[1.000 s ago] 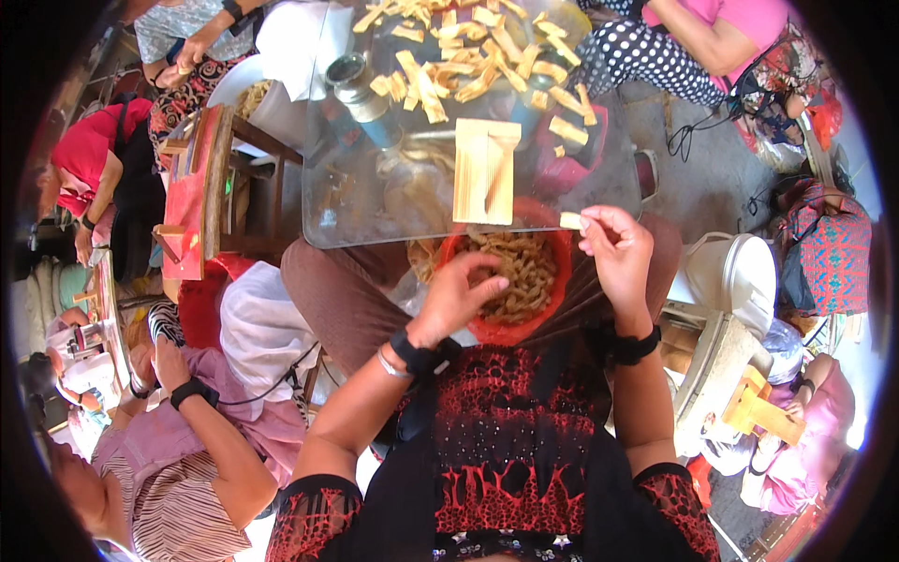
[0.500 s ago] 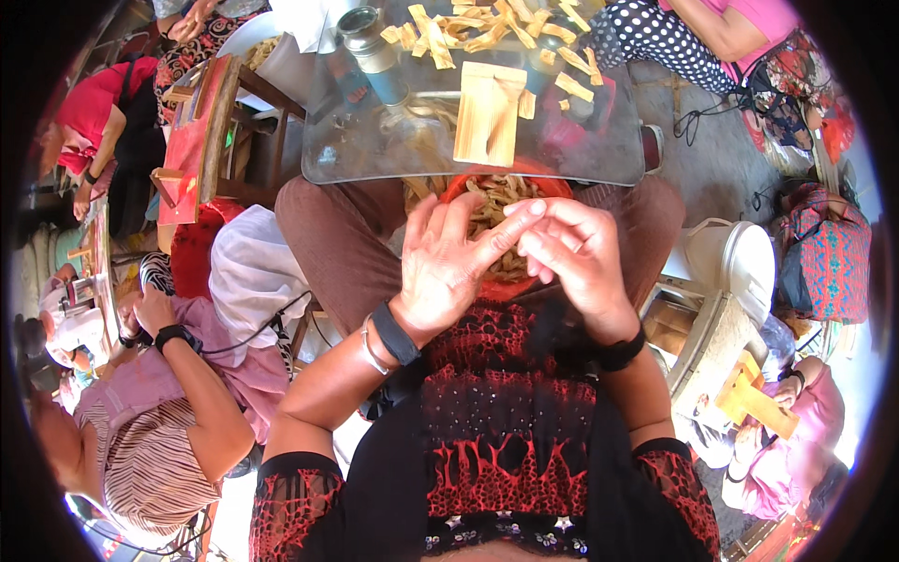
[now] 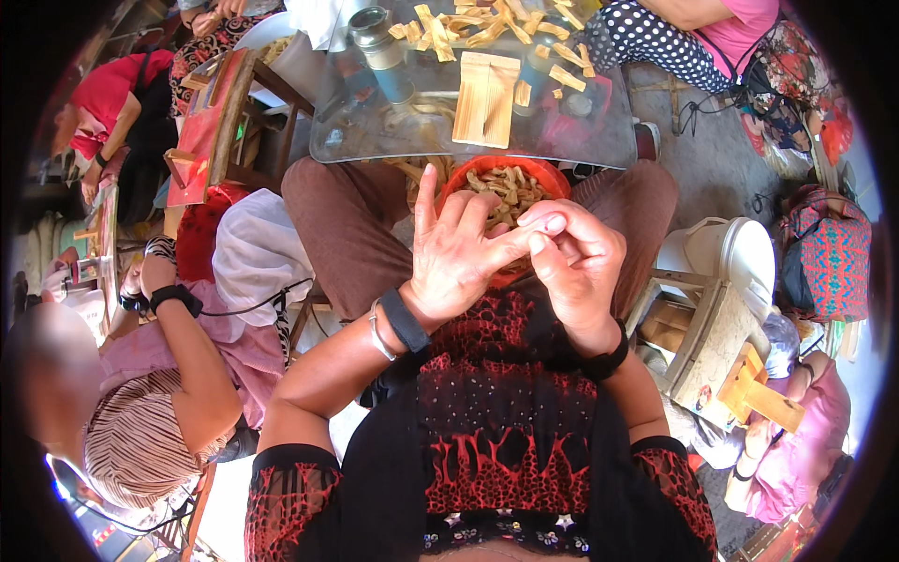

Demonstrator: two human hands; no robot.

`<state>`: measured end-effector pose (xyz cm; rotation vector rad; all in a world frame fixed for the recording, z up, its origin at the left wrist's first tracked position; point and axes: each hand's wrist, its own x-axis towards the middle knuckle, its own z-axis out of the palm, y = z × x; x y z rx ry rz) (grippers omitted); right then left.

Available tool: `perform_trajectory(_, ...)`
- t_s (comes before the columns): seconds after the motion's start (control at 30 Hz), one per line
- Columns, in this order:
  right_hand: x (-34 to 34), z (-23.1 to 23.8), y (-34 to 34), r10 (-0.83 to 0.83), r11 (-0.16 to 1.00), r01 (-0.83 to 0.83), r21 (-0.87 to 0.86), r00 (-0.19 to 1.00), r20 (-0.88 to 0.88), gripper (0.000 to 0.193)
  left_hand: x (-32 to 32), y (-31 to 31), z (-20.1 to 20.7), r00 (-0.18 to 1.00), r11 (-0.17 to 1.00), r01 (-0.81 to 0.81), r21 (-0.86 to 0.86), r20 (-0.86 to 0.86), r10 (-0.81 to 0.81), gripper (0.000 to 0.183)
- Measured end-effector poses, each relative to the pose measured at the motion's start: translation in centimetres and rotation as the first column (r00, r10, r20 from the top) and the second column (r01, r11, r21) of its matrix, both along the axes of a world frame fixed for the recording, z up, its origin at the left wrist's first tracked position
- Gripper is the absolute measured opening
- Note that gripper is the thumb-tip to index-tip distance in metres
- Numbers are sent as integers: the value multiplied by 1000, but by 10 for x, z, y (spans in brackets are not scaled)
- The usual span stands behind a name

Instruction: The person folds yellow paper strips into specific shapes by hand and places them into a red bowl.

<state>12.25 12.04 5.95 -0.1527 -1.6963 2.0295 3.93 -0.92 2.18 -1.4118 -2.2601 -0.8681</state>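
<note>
My left hand (image 3: 454, 258) is held over my lap with its fingers spread and its thumb stretched toward the right. At the tip of that thumb, my right hand (image 3: 584, 270) closes its thumb and fingers in a pinch; no other thing shows between them. Just beyond both hands, a red-lined container (image 3: 551, 176) sits between my knees. Pale brown strips (image 3: 506, 187) fill it, partly hidden by my hands. Past it, a slotted wooden block (image 3: 487, 101) lies near the front of the glass table (image 3: 348, 142).
Yellowish pieces (image 3: 487, 28) are scattered on the table's far part, beside a metal flask (image 3: 382, 58). A lidded white bucket (image 3: 740, 258) and a wooden stool (image 3: 702, 328) stand at my right. People sit close by on both sides; a red-topped bench (image 3: 206, 140) is at left.
My view has shifted slightly, and the table sits higher in it. My left fingers have spread wider, the index one pointing up. My right fingers stay at the left thumb.
</note>
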Motion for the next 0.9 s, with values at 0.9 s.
perform_trajectory(0.9,13,3,2,-66,998,65,-19,997,-33,4,29,25,-11,1000,999,-2,35,-2,2,54)
